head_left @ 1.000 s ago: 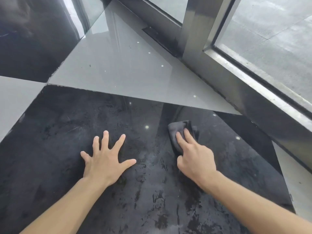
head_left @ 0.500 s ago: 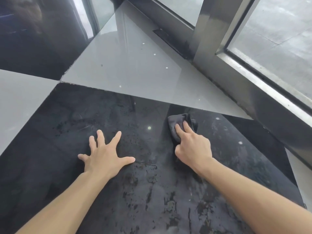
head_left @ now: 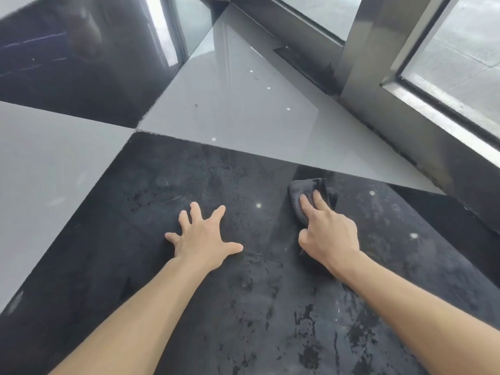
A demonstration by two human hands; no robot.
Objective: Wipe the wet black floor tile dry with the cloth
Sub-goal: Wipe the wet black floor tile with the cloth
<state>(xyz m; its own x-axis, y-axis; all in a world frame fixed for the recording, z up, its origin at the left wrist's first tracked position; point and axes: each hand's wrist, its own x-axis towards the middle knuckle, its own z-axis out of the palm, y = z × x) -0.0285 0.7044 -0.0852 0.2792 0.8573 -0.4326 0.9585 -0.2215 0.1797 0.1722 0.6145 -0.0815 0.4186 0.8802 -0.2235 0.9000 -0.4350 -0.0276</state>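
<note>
A polished black floor tile (head_left: 205, 307), square-cut and laid on the diagonal, is seen from above, its glossy surface mottled with a dull, patchy film and darker wet streaks and blotches, heaviest toward 5 o'clock. A dark grey cloth (head_left: 303, 193), soft and crumpled into a loose wad, is pressed against the tile at about 1 o'clock, close to the tile's far edge. The cloth is held under the right hand (head_left: 328, 234), with two fingers laid straight over its top and the thumb tucked in against its near side; part of the fabric is hidden beneath the palm. The left hand (head_left: 203, 239) is planted flat on the tile near the centre, palm down and fingers spread wide, with nothing held; it is set just beside the right hand, well apart from the cloth. Both bare forearms are extended in from 6 o'clock.

The black tile is bordered by smooth, glossy grey tiles: a triangular one (head_left: 243, 112) at 12 o'clock and another (head_left: 48, 169) at 9 o'clock, joined along thin, straight grout lines. A second black tile (head_left: 75, 69), highly reflective, is seen at 10 o'clock. A brushed metal window frame (head_left: 378, 77), angular and dull silver, is run along the floor from 12 to 3 o'clock, with grime gathered at its base and pale paving visible through the glass
</note>
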